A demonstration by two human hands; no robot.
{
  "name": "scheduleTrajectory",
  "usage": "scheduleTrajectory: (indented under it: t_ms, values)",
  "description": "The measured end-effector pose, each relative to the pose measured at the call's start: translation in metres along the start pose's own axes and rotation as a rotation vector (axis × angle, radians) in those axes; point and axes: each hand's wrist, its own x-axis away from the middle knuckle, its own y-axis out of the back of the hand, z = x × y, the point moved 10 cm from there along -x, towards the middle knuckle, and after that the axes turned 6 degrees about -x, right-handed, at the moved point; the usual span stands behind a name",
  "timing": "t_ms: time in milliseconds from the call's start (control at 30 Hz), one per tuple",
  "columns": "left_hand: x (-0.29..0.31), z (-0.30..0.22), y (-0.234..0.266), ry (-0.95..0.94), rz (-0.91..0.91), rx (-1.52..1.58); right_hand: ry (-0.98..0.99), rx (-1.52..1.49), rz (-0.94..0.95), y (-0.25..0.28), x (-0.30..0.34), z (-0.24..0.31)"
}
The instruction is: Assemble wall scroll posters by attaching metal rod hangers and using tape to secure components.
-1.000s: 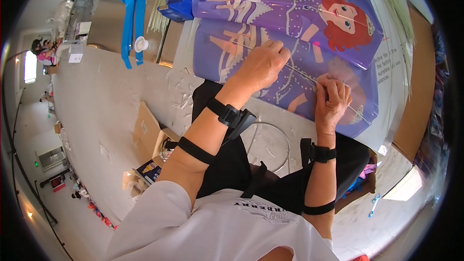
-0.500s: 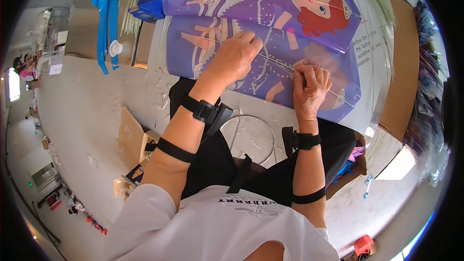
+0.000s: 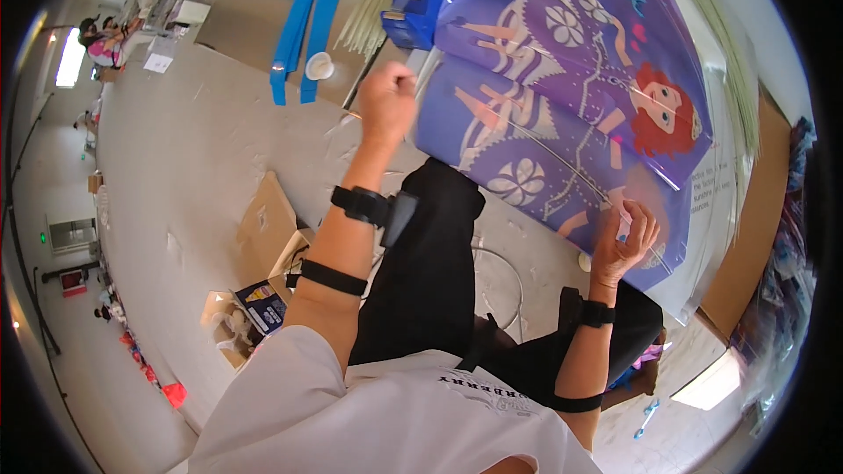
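Note:
A purple plastic film sheet (image 3: 492, 145) printed with a cartoon figure lies in front of me, folded or layered along its length. A thin pale rod (image 3: 558, 161) runs slantwise across its near layer. My right hand (image 3: 625, 241) rests at the rod's right part, fingers curled and closed around it. Off the sheet's left edge, my left hand (image 3: 388, 105) is raised with curled fingers, slightly blurred; what they hold, if anything, is hidden. Just left of it stands a small white round cup (image 3: 320, 66).
A blue tape dispenser (image 3: 420, 22) with yellow tape stands beyond the left hand. Blue strips (image 3: 303, 17) hang near the cup. Bundled thin rods (image 3: 369, 13) lie between them, more (image 3: 733, 61) at the right. An open carton (image 3: 268, 219) sits on the floor to my left.
My left hand has left the rod and moved left, past the sheet's edge toward the white cup. My right hand stays by the rod. The whole view has shifted and turned.

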Motion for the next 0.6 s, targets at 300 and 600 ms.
scheduleTrajectory:
  t_ms: [300, 600]
  values:
    - [-0.030, 0.082, -0.028, 0.197, 0.573, -0.209, -0.095, -0.528, 0.414, -0.068, 0.012, 0.094]
    - [-0.014, 0.047, -0.045, 0.069, 0.426, -0.457, 0.151, -0.667, 0.659, -0.105, 0.050, 0.203]
